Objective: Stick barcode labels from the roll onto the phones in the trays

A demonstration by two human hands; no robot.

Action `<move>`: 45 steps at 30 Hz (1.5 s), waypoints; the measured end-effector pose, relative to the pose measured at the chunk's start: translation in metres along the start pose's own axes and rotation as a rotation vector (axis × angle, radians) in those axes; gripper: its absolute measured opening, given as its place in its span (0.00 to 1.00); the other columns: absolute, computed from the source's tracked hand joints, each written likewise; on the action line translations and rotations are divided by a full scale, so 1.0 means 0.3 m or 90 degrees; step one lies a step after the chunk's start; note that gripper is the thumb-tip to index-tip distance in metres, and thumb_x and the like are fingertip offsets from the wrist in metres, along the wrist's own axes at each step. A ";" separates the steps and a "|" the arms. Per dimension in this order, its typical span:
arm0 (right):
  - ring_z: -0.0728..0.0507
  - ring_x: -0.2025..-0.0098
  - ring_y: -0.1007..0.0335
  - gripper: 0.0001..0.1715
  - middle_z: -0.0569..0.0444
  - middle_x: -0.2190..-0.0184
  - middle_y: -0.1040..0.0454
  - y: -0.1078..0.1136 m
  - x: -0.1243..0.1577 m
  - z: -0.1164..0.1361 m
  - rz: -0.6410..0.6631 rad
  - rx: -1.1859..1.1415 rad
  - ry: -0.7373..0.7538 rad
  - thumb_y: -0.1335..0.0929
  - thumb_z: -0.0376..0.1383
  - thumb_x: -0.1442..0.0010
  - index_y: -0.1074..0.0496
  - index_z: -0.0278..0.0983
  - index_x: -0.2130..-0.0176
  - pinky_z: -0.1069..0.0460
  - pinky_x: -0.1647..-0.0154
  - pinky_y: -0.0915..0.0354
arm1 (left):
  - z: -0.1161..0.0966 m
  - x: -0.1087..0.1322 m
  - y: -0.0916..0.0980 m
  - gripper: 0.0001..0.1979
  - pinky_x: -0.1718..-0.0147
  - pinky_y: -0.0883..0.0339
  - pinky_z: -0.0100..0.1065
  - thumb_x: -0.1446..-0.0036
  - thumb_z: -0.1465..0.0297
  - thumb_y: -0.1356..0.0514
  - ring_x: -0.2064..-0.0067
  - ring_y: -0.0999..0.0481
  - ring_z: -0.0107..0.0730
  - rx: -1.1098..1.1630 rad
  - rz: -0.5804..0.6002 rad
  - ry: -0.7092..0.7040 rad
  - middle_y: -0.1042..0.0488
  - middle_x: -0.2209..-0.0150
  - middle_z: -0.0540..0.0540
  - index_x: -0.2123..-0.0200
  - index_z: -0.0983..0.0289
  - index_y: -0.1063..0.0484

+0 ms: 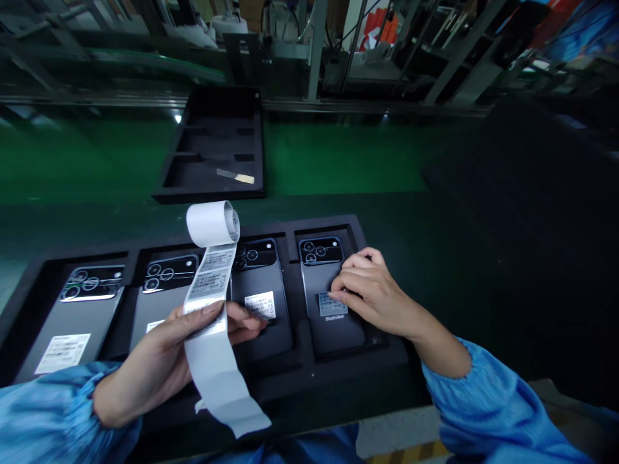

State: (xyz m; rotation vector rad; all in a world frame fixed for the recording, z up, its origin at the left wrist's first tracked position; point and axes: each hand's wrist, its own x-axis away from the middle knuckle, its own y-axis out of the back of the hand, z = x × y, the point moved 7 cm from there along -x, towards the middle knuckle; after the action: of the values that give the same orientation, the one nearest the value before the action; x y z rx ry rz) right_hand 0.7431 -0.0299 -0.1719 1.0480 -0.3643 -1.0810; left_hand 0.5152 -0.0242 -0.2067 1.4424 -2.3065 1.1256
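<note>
A black foam tray (302,335) holds several dark phones lying back up in separate slots. My left hand (178,341) grips a strip of printed labels (213,274) between thumb and fingers; its roll (207,224) stands above the tray and the blank tail hangs down toward me. At the rightmost phone (333,338), my right hand (370,290) has its thumb and fingertips pinched at the upper right edge of a label (333,305) on the phone's back. The other phones carry white labels, such as the one (261,305) right of my left hand.
An empty black tray (264,145) with a small tan-ended strip (244,178) in it lies on the green surface (338,154) beyond. Large dark stacked shapes (527,187) stand at the right. Metal frames cross the back.
</note>
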 end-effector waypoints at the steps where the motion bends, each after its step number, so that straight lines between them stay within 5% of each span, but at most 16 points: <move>1: 0.47 0.66 0.40 0.13 0.57 0.74 0.32 0.001 0.000 0.000 -0.001 -0.002 0.000 0.38 0.37 0.35 0.32 0.36 0.69 0.46 0.51 0.55 | 0.000 0.001 0.000 0.15 0.51 0.33 0.40 0.49 0.62 0.36 0.54 0.28 0.52 -0.001 0.002 -0.001 0.25 0.64 0.67 0.69 0.71 0.23; 45: 0.47 0.65 0.40 0.12 0.57 0.74 0.32 0.002 0.001 0.009 -0.003 0.014 0.007 0.37 0.36 0.35 0.32 0.36 0.69 0.46 0.51 0.53 | 0.012 -0.003 0.001 0.14 0.51 0.33 0.40 0.48 0.63 0.36 0.55 0.27 0.52 0.007 0.004 0.016 0.25 0.63 0.67 0.69 0.70 0.23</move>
State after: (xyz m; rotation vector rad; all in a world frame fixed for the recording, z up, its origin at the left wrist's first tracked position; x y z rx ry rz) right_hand 0.7416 -0.0316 -0.1702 1.0747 -0.3652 -1.0770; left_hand 0.5162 -0.0260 -0.2099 1.4166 -2.2932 1.1532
